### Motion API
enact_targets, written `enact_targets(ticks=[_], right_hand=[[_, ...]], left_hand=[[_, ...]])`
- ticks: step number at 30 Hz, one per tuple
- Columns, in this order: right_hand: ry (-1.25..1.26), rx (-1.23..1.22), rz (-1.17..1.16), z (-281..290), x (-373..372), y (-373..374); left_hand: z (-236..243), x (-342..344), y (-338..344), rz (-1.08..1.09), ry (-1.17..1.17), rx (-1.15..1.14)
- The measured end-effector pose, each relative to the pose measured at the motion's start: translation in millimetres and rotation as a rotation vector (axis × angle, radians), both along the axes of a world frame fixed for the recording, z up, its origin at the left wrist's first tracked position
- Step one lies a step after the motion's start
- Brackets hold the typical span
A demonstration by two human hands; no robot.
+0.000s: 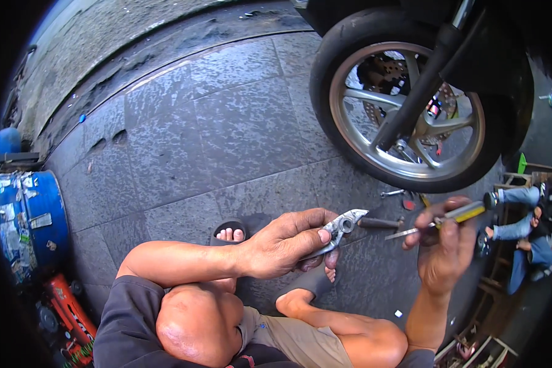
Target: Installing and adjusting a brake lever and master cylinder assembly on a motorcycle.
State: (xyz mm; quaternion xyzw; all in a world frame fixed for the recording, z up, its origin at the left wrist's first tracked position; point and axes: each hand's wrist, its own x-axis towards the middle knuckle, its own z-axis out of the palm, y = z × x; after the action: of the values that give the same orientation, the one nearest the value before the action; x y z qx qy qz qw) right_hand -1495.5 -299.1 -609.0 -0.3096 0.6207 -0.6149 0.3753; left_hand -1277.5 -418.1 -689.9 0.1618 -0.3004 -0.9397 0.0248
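My left hand (288, 242) is closed around a small silver metal part (345, 228) with a pointed end and a round hole; its exact kind I cannot make out. To the right, my right hand (443, 245) grips a screwdriver (465, 213) with a yellow and grey handle. Its thin shaft slants down toward the metal part, a short distance apart from it. Fingers hide part of both things.
A motorcycle's front wheel (348, 153) stands at the far right. Near it on the paved floor (239, 135) lie a wrench (392, 192) and a dark-handled tool (380, 224). A blue drum (46, 214) and a red jack (70, 313) are at left. People sit at far right.
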Motion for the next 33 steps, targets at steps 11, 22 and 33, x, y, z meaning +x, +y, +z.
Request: enact_targets(ticks=[11, 22, 33], right_hand=[[0.132, -0.093, 0.183, 7.8, 51.9, -20.3], [0.252, -0.054, 0.216, 12.9, 63.2, -22.1], [0.214, -0.031, 0.214, 11.4, 64.2, -13.2]], left_hand=[[11.2, 9.9, 4.6, -0.095, 0.108, -0.02], [12.2, 16.1, 4.9, -0.067, 0.071, -0.076], [13.7, 16.2, 7.4, -0.103, 0.01, -0.213]])
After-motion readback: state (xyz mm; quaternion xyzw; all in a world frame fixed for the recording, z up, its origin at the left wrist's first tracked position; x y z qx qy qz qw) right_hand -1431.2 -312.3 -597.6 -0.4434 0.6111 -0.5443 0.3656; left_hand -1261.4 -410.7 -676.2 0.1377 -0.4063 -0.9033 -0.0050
